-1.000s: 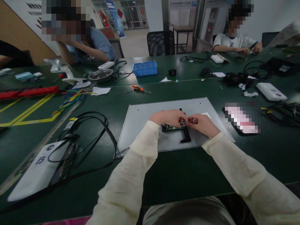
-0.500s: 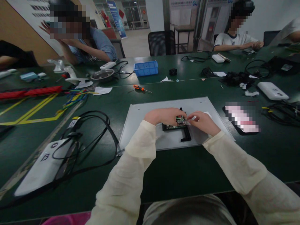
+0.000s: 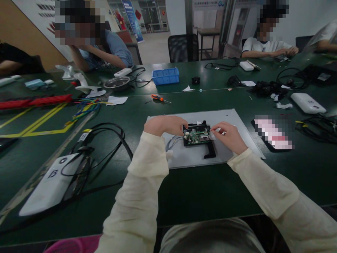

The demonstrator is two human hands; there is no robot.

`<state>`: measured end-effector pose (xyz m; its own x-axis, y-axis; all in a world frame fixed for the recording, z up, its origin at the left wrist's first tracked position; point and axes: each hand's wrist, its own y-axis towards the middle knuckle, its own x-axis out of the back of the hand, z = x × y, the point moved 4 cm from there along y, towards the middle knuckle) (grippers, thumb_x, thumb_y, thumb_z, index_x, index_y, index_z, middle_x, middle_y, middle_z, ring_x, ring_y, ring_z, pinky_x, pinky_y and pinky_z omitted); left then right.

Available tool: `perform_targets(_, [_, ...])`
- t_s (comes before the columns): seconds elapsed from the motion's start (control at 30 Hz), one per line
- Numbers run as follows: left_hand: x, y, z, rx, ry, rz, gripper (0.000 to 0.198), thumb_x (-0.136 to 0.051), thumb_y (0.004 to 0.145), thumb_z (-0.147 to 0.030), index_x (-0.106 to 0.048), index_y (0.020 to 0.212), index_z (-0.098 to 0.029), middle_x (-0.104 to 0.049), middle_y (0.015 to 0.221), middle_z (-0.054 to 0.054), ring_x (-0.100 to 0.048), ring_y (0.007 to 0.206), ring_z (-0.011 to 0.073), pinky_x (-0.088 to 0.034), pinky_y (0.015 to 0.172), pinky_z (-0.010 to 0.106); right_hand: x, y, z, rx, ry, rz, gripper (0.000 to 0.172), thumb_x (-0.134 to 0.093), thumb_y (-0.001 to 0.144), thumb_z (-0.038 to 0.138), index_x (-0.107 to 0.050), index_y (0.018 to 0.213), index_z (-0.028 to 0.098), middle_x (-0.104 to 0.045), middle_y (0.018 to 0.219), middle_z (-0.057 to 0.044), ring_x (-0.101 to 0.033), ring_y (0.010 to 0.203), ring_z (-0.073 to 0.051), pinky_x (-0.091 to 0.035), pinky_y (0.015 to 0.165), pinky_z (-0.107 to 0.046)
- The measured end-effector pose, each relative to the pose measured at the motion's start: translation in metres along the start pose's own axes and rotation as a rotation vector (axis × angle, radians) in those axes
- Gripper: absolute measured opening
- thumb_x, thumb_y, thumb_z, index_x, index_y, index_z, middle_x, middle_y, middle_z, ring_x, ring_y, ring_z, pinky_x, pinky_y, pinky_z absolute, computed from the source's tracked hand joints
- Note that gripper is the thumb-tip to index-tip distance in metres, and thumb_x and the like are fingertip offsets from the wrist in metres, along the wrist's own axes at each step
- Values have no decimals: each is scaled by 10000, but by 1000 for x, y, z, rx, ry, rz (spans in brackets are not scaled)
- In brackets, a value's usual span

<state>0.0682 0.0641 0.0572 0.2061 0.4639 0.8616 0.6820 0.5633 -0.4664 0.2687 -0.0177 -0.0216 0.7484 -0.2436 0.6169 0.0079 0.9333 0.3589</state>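
A green circuit board [image 3: 196, 137] in a black bracket [image 3: 210, 151] lies on a flat pale grey panel [image 3: 192, 161]. My left hand [image 3: 168, 125] is at the board's left edge, its fingers curled round the upper left corner; the fingertips are partly hidden. Thin grey wires [image 3: 173, 140] run out from the board beneath that hand to a white plug [image 3: 169, 154]. Beside the board's right edge, my right hand [image 3: 230, 136] is closed in a pinch. A small whitish, see-through piece shows under its fingertips, too small to name.
An orange and black screwdriver [image 3: 158, 98] and a blue basket [image 3: 165, 76] lie beyond the panel. To the right is a phone [image 3: 272, 133]. A white power bank [image 3: 50, 182] with black cables [image 3: 116, 130] lies on the left. Other people sit across the table.
My left hand has moved left off the middle of the circuit board to its left edge, uncovering the board and the grey wires. My right hand keeps its pinch at the right edge.
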Motion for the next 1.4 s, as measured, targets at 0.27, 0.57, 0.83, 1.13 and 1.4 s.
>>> perform_targets(0.27, [1, -1, -10, -32, 88, -17, 302, -547, 805, -236, -672, 1077, -192, -709, 1032, 52, -614, 846, 172, -438, 719, 237, -24, -16, 62, 1, 364, 224, 194, -540, 892, 313, -660, 996, 202, -689, 780, -27, -597, 582, -129, -457, 537, -255])
perform_targets(0.57, [-1, 0, -14, -10, 84, -22, 342, -565, 831, -241, -654, 1158, -191, -689, 1125, 74, -626, 930, 197, -441, 762, 250, -91, -47, 106, -283, 974, 809, 395, -664, 815, 340, -552, 1179, 235, -732, 880, -25, -704, 707, -146, -473, 509, -194])
perform_targets(0.83, [2, -3, -11, -10, 92, -43, 329, -504, 842, -237, -673, 1121, -191, -684, 1144, 87, -619, 954, 215, -447, 819, 279, -96, -25, 103, -281, 1021, 576, 193, -683, 767, 355, -667, 863, 189, -711, 796, -20, -676, 738, -145, -489, 568, -216])
perform_targets(1.13, [6, -14, 19, 48, -29, 7, 439, -523, 820, -360, -623, 1220, -208, -678, 1165, 65, -611, 966, 186, -436, 822, 234, -88, -20, 80, -350, 997, 350, 239, -516, 850, 349, -634, 740, 172, -678, 749, -32, -611, 619, -121, -456, 526, -223])
perform_targets(1.4, [-11, -16, 15, -114, -183, 184, 224, -518, 758, -223, -657, 913, -143, -687, 844, 37, -590, 724, 134, -423, 640, 197, -91, -21, 73, -207, 825, 293, 60, -578, 794, 223, -621, 785, 181, -667, 764, -5, -620, 631, -112, -450, 525, -207])
